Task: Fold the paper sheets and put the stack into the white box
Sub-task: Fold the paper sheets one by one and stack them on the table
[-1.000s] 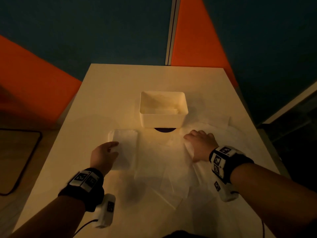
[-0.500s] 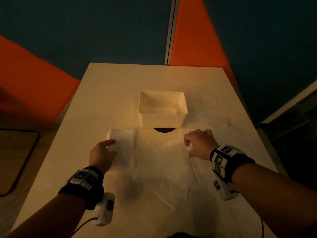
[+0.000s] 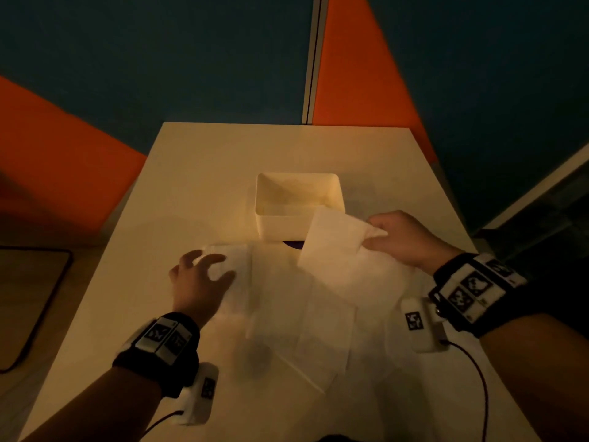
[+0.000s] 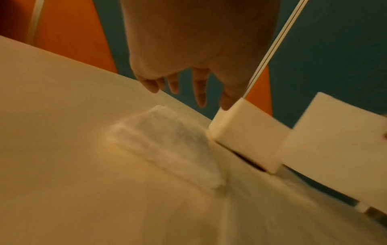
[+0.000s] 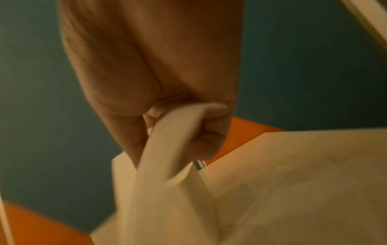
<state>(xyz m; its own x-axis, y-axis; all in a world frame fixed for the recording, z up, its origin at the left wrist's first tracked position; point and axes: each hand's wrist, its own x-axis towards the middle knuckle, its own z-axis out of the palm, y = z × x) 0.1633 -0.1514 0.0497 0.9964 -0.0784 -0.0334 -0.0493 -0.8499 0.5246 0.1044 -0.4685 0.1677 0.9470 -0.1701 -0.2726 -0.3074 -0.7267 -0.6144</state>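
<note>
Thin white paper sheet (image 3: 331,240) pinched by my right hand (image 3: 403,239), raised, just right of spread left hand (image 3: 199,283) above folded white paper stack (image 3: 234,272).

Dim, warm amber light throughout. In the head view the brightest pool lies on the table (image 3: 204,173) around the box (image 3: 299,199); falloff toward 6 o'clock. Soft shadows under both forearms. Walls are nearly black. Straight lines splay toward the frame edges. Both wrist views are motion-blurred and grainy; the near palm is out of focus.
</note>
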